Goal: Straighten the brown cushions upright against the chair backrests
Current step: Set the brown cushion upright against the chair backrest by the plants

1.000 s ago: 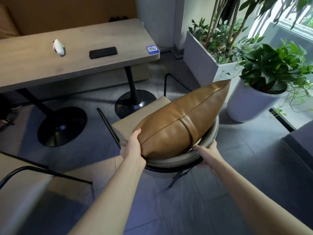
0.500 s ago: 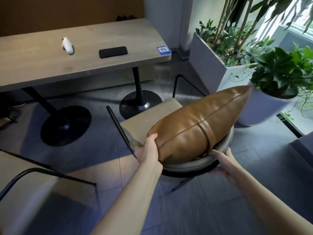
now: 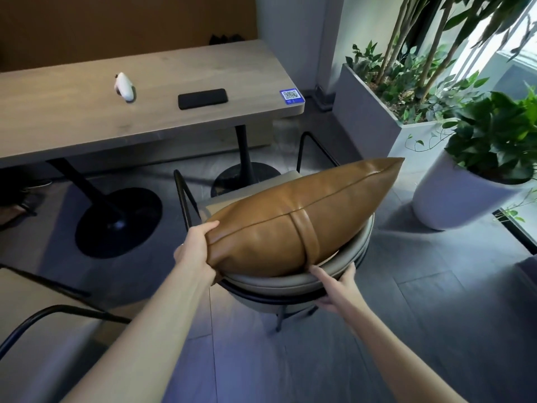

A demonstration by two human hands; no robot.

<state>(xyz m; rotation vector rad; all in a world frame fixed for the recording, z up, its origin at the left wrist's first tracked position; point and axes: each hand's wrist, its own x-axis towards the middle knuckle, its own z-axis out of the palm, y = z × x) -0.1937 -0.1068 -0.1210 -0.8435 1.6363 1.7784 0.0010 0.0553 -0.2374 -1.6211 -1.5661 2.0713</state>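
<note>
I'm looking down over the back of a chair, and the brown leather cushion with the stitched centre band (image 3: pixel 293 219) sits right on top of the padded grey curved backrest (image 3: pixel 293 283), more perched than propped. Its long axis runs from low near-left to high far-right, the far corner pointing toward the white round planter (image 3: pixel 453 199). My left hand (image 3: pixel 196 251) is clamped on the near-left corner, thumb over the top seam, fingers tucked beneath. My right hand (image 3: pixel 337 289) is closed on the backrest rim, just under the band, with the forefinger stretched up and touching the cushion's lower edge; so it grips the chair, not the cushion. The left hand has the only real hold on the cushion, and the far-right corner is well out of reach of both hands. I'd judge the cushion must drop forward onto the beige seat (image 3: pixel 220 199) beyond, then stand up against the backrest's inner face.
</note>
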